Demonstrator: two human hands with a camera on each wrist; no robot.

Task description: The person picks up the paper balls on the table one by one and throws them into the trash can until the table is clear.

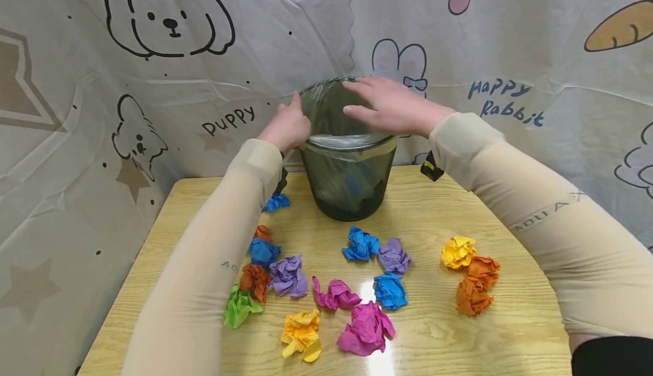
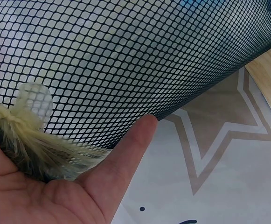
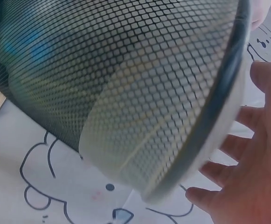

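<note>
A dark mesh wastebasket [image 1: 326,183] stands upright at the back of the table, lined with a clear plastic bag [image 1: 339,142] folded over its rim. At the rim's left side my left hand [image 1: 289,125] grips the edge. In the left wrist view its thumb [image 2: 130,149] lies along the outside of the mesh, near a gathered knot of the bag [image 2: 18,121]; the other fingers are mostly hidden. My right hand [image 1: 393,104] extends over the rim's right side with fingers straight. The right wrist view shows those spread fingers [image 3: 235,147] beside the bag-covered rim, holding nothing.
Crumpled paper balls lie about the wooden table [image 1: 428,336]: blue [image 1: 360,244], purple [image 1: 288,277], pink [image 1: 366,329], yellow [image 1: 301,333], green [image 1: 241,307] and orange [image 1: 473,295]. Blue shapes show through the mesh low in the basket. A printed curtain [image 1: 285,24] hangs behind.
</note>
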